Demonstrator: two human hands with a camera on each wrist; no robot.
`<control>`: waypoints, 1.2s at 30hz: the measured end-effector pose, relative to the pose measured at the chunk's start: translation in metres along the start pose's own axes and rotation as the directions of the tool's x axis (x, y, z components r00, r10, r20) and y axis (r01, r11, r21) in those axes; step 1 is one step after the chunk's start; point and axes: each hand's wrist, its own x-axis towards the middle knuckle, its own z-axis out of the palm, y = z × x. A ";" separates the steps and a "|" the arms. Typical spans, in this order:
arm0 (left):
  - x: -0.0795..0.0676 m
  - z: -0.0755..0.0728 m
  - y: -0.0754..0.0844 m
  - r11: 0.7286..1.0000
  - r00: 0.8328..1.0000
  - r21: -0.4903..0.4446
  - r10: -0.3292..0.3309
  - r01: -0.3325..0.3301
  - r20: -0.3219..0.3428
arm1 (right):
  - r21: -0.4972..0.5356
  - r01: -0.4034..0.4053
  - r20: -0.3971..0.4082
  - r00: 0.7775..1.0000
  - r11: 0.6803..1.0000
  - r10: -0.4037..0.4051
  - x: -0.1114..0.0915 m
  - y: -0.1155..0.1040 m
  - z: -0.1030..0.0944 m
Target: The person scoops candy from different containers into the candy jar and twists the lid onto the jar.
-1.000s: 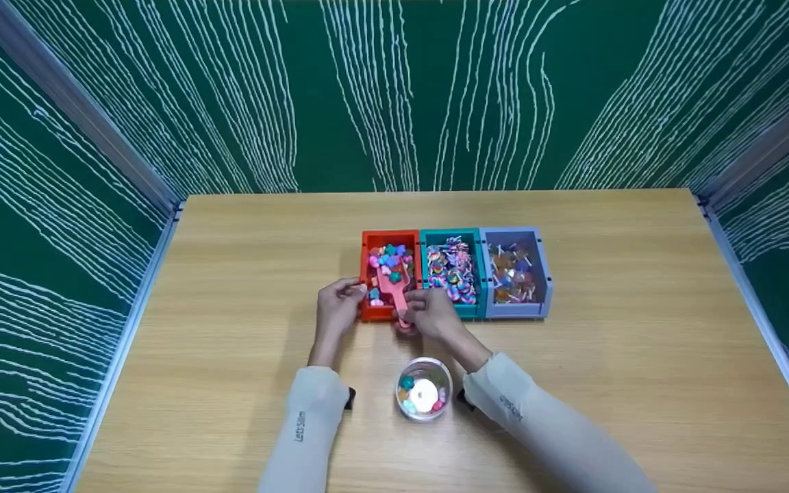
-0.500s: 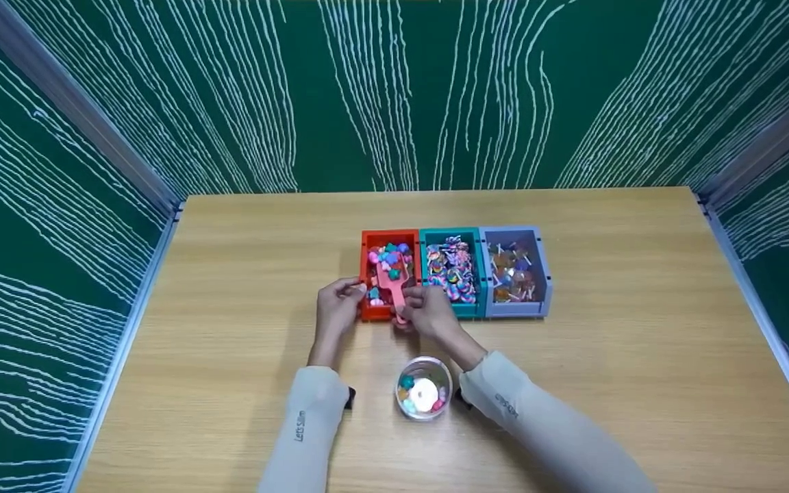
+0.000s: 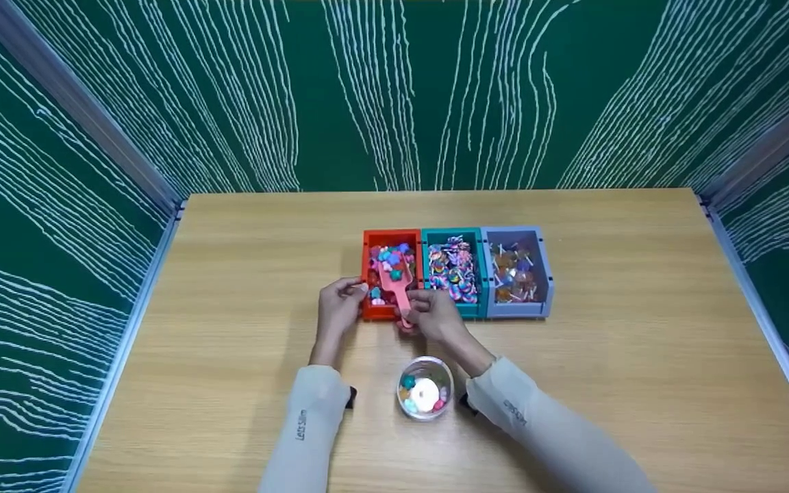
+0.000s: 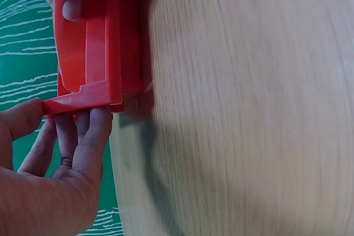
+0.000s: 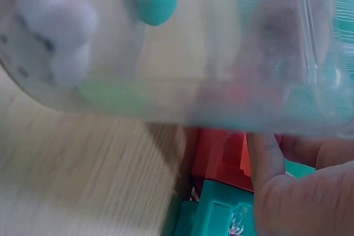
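My right hand (image 3: 434, 316) pinches the handle of a small pink scoop (image 3: 398, 293). Its blade lies inside the red bin (image 3: 367, 257), with several colourful little charms on and around it. At that bin's left side, my left hand (image 3: 340, 308) holds the wall. The left wrist view shows the thumb at the upper edge and the fingers against the outside. Closer to me stands a clear round cup (image 3: 448, 378) with several charms on its bottom. The cup (image 5: 182, 100) fills the upper right wrist view, and only part of the right hand (image 5: 301, 192) shows below it.
A teal bin (image 3: 459, 311) of striped lollipop charms adjoins the red one. Beside it is a grey-purple bin (image 3: 518, 310) with translucent lollipop charms. All stand on a wooden table (image 3: 641, 308). Green walls with white lines (image 3: 435, 103) enclose the back and sides.
My right hand and the scoop shift only slightly within the red bin, and the charms at the blade's tip lie a little differently. The left hand and the cup stay in place.
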 end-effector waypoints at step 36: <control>0.001 0.001 -0.001 0.999 0.999 -0.018 -0.049 0.049 -0.006 | 0.242 -0.100 0.190 0.980 0.965 0.054 -0.017 0.015 -0.029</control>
